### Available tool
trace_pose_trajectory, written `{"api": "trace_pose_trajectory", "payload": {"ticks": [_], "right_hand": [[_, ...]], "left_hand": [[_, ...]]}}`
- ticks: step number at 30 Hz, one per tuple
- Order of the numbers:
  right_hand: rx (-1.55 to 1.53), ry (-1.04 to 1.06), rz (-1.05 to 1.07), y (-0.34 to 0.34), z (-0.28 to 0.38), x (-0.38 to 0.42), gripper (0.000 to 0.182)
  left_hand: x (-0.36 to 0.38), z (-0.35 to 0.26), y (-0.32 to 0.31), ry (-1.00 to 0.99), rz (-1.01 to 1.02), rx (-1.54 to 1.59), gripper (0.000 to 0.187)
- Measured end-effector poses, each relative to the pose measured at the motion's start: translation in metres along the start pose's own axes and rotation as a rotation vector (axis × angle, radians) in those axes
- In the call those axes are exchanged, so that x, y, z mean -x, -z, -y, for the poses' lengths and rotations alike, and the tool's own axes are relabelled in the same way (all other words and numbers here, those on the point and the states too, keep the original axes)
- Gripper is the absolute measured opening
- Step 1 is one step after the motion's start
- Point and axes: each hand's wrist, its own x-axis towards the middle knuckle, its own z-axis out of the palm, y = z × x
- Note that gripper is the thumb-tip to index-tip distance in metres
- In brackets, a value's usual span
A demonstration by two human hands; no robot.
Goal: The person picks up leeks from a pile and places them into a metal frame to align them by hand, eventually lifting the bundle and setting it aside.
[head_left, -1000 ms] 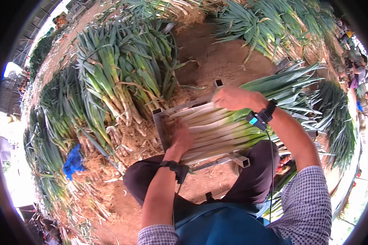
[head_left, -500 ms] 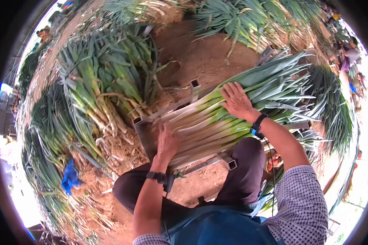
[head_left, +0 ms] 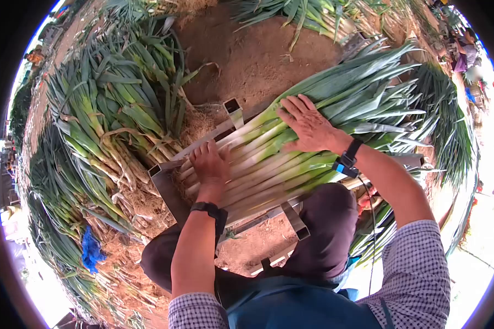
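A row of leeks (head_left: pixel 263 170) lies side by side across a metal frame (head_left: pixel 167 189), white stems to the left and green leaves to the upper right. My left hand (head_left: pixel 210 167) rests on the white stems near their root end, fingers together and stretched forward. Farther right, my right hand (head_left: pixel 308 125) lies flat over the point where stems turn to green leaves, its fingers somewhat spread. Neither hand is wrapped round a stem. The stems beneath both palms are hidden.
Piled leeks (head_left: pixel 115 98) with dry roots lie at the left of the frame. Another leek heap (head_left: pixel 444 126) lies at the right. A blue plastic scrap (head_left: pixel 91 249) sits at lower left. Square metal posts (head_left: pixel 233 111) stick up from the frame. Bare soil (head_left: pixel 252 60) shows beyond.
My left hand has shifted up and slightly left along the stem ends. My right hand stays on the leaves, moved slightly left in view. The camera view has shifted too.
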Motion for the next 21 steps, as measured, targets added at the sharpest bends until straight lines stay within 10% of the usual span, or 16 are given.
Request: {"api": "trace_pose_trajectory", "payload": {"ticks": [12,21], "right_hand": [[-0.107,-0.09,0.023,0.0,0.008,-0.012,0.087],[-0.351,-0.099,-0.075,-0.002,0.003,-0.006,0.038]], "left_hand": [[-0.003,-0.001,0.013,-0.034,0.018,0.011,0.062],[0.015,0.01,-0.028,0.014,0.025,0.213,0.068]]}}
